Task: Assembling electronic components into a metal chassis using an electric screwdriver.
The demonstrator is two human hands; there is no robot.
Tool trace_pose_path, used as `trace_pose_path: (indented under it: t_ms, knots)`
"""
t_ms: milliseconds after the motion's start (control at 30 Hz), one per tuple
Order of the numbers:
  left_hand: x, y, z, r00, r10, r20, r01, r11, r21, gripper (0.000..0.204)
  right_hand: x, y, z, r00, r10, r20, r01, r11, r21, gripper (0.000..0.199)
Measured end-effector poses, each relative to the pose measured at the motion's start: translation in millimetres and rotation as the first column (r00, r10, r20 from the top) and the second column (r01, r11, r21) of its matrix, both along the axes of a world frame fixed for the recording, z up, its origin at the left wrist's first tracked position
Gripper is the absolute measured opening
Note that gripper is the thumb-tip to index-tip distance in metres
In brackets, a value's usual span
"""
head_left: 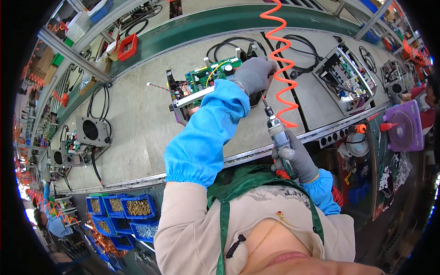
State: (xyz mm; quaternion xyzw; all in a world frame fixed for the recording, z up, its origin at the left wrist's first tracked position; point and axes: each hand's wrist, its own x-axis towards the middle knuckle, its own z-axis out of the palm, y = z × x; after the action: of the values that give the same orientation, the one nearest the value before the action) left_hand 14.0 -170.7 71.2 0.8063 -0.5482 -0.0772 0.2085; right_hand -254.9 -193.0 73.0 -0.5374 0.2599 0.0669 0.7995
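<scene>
My left hand [253,77], in a grey glove and blue sleeve cover, reaches across an open metal chassis [185,99] with a green circuit board [200,78] on it. Its fingers curl over the chassis's right end; their tips are partly hidden. In my right hand [297,158], also gloved in grey, a power screwdriver [277,130] is gripped by its body. The driver's bit points up at the chassis's right end, close below my left hand; contact cannot be made out. A yellow wire crosses the board, and a white-tipped lead sticks out at its left.
A coiled orange hose [287,87] hangs right of the chassis. Another open unit [344,78] stands at right, a fan unit [93,131] at left. Blue bins [140,206] of small metal parts sit below the bench edge. A red bin [127,47] stands far left, a purple fan [403,126] at right.
</scene>
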Motion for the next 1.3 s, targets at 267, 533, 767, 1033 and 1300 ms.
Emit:
trace_pose_path:
  t_ms: [267, 533, 767, 1033, 1300]
  knots:
    - [-33.2, 22.7, -5.9, 0.938, 0.236, 0.253, -0.186, 0.961, -0.206, 0.033, -15.0, 2.1, -14.1, 0.990, -0.040, 0.134, 0.015, 0.983, 0.185, 0.060]
    - [-106.7, 207.2, -104.8, 0.867, 0.436, -0.241, -0.489, 0.652, -0.580, 0.026, -1.7, 13.1, -64.9, 0.949, 0.316, 0.008, -0.291, 0.864, 0.411, 0.061]
    - [-179.0, 479.7, -132.4, -0.298, 0.944, 0.143, -0.875, -0.210, -0.436, 0.028, 17.6, 27.2, -79.0, 0.873, 0.475, -0.105, -0.367, 0.784, 0.500, 0.053]
    - [-189.7, 531.8, -128.3, -0.309, 0.844, 0.439, -0.938, -0.347, 0.006, 0.029, 34.0, 50.5, -63.8, 0.848, 0.507, -0.153, -0.427, 0.826, 0.369, 0.064]
    - [-184.8, 537.9, -127.1, -0.282, 0.863, 0.419, -0.943, -0.329, 0.043, 0.023, 42.3, 54.2, -46.7, 0.781, 0.603, -0.161, -0.579, 0.797, 0.175, 0.075]
